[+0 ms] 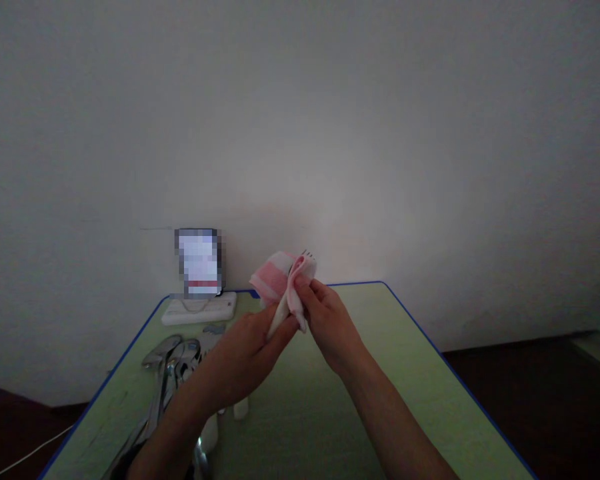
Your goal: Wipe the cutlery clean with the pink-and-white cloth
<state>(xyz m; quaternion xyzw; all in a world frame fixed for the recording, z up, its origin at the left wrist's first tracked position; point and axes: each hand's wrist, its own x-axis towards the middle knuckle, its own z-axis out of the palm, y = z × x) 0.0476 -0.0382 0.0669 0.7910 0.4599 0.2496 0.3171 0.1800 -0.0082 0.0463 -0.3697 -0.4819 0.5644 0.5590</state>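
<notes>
The pink-and-white cloth (276, 280), soft and light, wraps a fork (308, 255), likely stiff and slick and best gripped through the cloth, above the far middle of the desk (380, 373). The left hand (250, 347) and right hand (330, 323) clamp their fingers (314, 288) on the cloth. Spoons (170, 353) lie at the left of the desk.

Plain white wall (330, 120), dim light, pale green table (390, 373) with blue edging against it, dark floor (530, 380) beside.
</notes>
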